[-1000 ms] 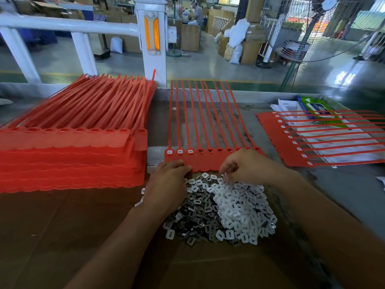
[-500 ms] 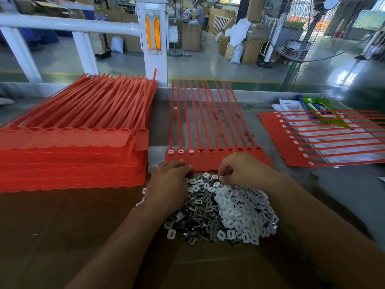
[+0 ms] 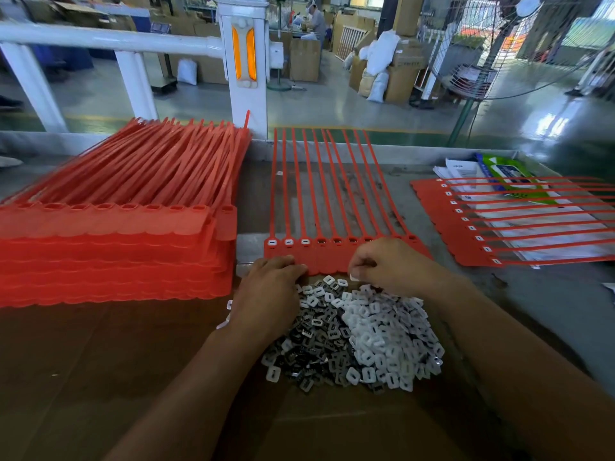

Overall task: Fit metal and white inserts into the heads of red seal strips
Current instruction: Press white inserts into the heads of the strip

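A sheet of joined red seal strips (image 3: 327, 194) lies in front of me, its heads toward me. The three leftmost heads hold white inserts; the following ones show darker fillings. Below it spreads a heap of white inserts (image 3: 382, 334) and dark metal inserts (image 3: 312, 354). My left hand (image 3: 269, 294) rests palm down on the heap's left edge, fingertips at the sheet's near edge. My right hand (image 3: 389, 264) hovers over the sheet's right heads and pinches a white insert (image 3: 353, 277) between thumb and fingers.
A thick stack of red strip sheets (image 3: 109, 234) fills the left. Another sheet with white inserts fitted (image 3: 506, 217) lies at the right over papers and a green packet (image 3: 506, 174). A white railing post (image 3: 244, 61) stands behind the table.
My right hand has lifted from the heap toward the strip heads with a white insert in its fingers. The left hand has barely moved.
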`<state>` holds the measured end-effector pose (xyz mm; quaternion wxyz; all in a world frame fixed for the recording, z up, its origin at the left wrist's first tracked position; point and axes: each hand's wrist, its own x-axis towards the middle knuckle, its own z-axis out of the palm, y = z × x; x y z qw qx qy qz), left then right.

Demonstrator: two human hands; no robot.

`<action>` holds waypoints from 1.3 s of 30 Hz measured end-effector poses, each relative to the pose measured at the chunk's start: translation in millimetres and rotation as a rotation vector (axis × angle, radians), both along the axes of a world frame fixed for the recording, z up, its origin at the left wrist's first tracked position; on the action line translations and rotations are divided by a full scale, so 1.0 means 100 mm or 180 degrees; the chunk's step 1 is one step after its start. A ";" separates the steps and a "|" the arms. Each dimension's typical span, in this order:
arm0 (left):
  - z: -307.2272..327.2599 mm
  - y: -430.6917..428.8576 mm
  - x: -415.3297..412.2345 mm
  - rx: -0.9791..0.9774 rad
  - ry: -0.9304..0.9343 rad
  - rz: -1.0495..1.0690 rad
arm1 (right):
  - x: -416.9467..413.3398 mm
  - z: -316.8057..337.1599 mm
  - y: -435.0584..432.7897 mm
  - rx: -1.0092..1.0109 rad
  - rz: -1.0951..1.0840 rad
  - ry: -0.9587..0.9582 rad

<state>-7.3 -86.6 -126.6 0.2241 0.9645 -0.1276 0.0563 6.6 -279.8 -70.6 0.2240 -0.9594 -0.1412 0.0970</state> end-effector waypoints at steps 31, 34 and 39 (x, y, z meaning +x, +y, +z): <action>0.05 0.01 -0.05 0.0024 0.0007 -0.0011 | 0.61 -0.12 0.27 0.1126 -0.0877 -0.0292; 0.05 0.01 -0.05 0.0030 0.0003 -0.0014 | 0.64 -0.15 0.31 0.1013 -0.0875 -0.0357; 0.05 0.00 -0.04 0.0026 -0.0024 -0.0010 | 0.66 -0.21 0.32 0.0830 -0.0894 -0.0254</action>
